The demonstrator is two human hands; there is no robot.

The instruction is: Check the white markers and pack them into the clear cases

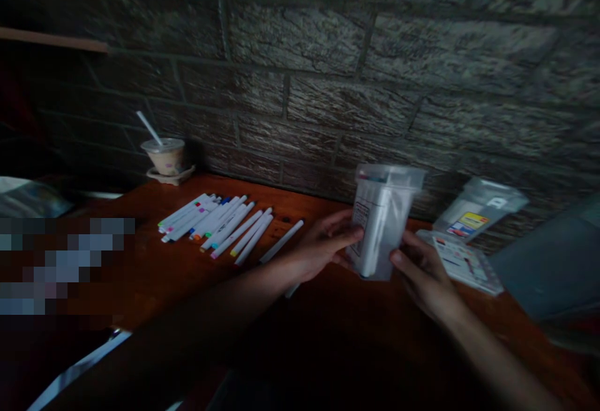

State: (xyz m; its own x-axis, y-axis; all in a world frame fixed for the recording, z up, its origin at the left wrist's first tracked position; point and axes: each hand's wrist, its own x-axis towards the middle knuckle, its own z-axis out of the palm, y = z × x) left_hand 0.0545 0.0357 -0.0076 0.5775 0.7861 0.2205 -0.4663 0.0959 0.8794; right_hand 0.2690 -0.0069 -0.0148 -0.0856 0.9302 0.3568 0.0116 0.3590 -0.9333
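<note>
Between my two hands, a clear plastic marker case (pixel 391 227) is held upright above the table. White markers and a printed label show through its wall. My left hand (pixel 328 242) grips its left side with the thumb across the front. On the right side my right hand (pixel 424 270) holds the lower part, thumb at the near edge. A pile of white markers (pixel 220 227) with coloured ends lies on the wooden table to the left. One single marker (pixel 282 240) lies apart from them, close to my left wrist.
At the right stands another clear plastic case (pixel 478 208) with a yellow label, beside a flat printed package (pixel 466 264). A drink cup with a straw (pixel 167 156) sits on a coaster at the back left. The stone-block wall (pixel 300 99) rises behind the table (pixel 319 311).
</note>
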